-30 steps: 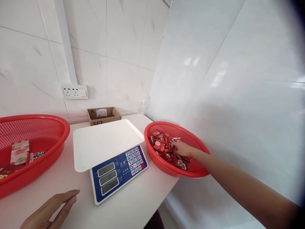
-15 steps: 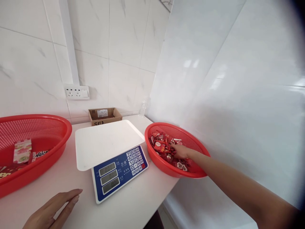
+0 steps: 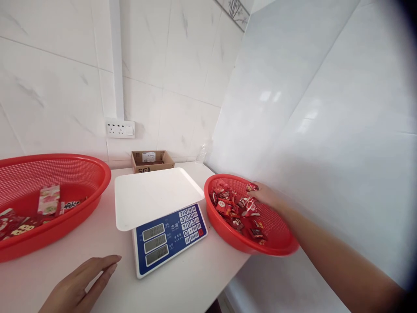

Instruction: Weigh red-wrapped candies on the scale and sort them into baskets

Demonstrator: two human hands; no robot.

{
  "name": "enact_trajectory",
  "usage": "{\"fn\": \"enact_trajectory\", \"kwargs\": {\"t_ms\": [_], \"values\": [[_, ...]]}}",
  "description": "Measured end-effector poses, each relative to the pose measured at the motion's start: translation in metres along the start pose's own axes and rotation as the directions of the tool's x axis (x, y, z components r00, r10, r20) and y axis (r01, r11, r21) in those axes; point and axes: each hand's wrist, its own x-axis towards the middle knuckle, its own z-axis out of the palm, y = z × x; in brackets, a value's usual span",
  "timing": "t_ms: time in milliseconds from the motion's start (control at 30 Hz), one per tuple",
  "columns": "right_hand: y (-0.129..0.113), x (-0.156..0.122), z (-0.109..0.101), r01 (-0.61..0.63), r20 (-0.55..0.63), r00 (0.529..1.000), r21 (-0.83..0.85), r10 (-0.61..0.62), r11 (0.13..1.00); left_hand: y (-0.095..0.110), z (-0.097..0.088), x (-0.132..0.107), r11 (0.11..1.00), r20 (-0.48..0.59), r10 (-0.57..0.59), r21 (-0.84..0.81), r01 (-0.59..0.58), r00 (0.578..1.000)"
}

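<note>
My right hand [image 3: 264, 194] is raised over the far side of the right red basket [image 3: 224, 237], fingers closed around small red candy packets [image 3: 251, 187]. Below it, more red wrapped candies [image 3: 224, 204] lie loose in that basket. Between the two baskets stands a weighing scale [image 3: 172, 243] with a blue keypad panel; its white pan [image 3: 156, 191] bears nothing and the displays read zeros. Just above the white table, left of the scale's front corner, is my left hand [image 3: 80, 282]. Its fingers are stretched out, thumb apart from them, holding nothing.
A larger red basket [image 3: 106, 178] on the left contains a pink packet [image 3: 48, 200] and several red ones. Against the tiled wall sit an open cardboard box [image 3: 153, 164] and a clear plastic bottle [image 3: 202, 152]. The table [image 3: 182, 284] ends near the right basket.
My right hand has lifted out of the candy pile, moving up and slightly right with packets. The view has shifted a little left. My left hand keeps its pose.
</note>
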Motion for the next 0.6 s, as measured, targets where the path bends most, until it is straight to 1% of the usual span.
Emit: {"fn": "enact_trajectory", "kwargs": {"t_ms": [67, 167, 233, 333, 400, 433, 533, 567, 600], "values": [[-0.013, 0.002, 0.003, -0.013, -0.05, 0.999, 0.096, 0.018, 0.995, 0.005, -0.006, 0.001, 0.999, 0.082, 0.031, -0.021, -0.03, 0.996], [-0.044, 0.007, 0.016, 0.005, -0.085, 0.996, 0.29, 0.021, 0.957, 0.019, -0.015, 0.002, 0.997, 0.122, 0.063, -0.047, -0.058, 0.991], [-0.072, 0.01, 0.029, 0.044, -0.071, 0.997, 0.417, -0.016, 0.908, 0.027, -0.02, 0.003, 0.997, 0.152, 0.057, -0.053, -0.049, 0.987], [-0.118, 0.007, 0.056, 0.122, 0.029, 0.987, 0.48, -0.155, 0.869, 0.032, -0.023, 0.004, 0.999, 0.16, 0.023, -0.045, -0.016, 0.987], [-0.145, 0.001, 0.075, 0.159, 0.161, 0.954, 0.448, -0.254, 0.88, 0.03, -0.025, 0.004, 0.999, 0.155, 0.004, -0.046, 0.004, 0.988], [-0.156, -0.002, 0.084, 0.184, 0.238, 0.923, 0.415, -0.301, 0.891, 0.029, -0.025, 0.004, 0.999, 0.156, -0.001, -0.052, 0.009, 0.988], [-0.181, -0.013, 0.106, 0.281, 0.439, 0.805, 0.309, -0.399, 0.908, 0.028, -0.027, 0.004, 0.997, 0.167, 0.001, -0.071, 0.011, 0.986], [-0.186, -0.016, 0.11, 0.31, 0.479, 0.776, 0.276, -0.41, 0.91, 0.028, -0.027, 0.004, 0.997, 0.172, 0.002, -0.074, 0.011, 0.985], [-0.191, -0.019, 0.114, 0.334, 0.502, 0.759, 0.245, -0.414, 0.91, 0.028, -0.027, 0.004, 0.997, 0.177, 0.004, -0.076, 0.009, 0.984]]}}
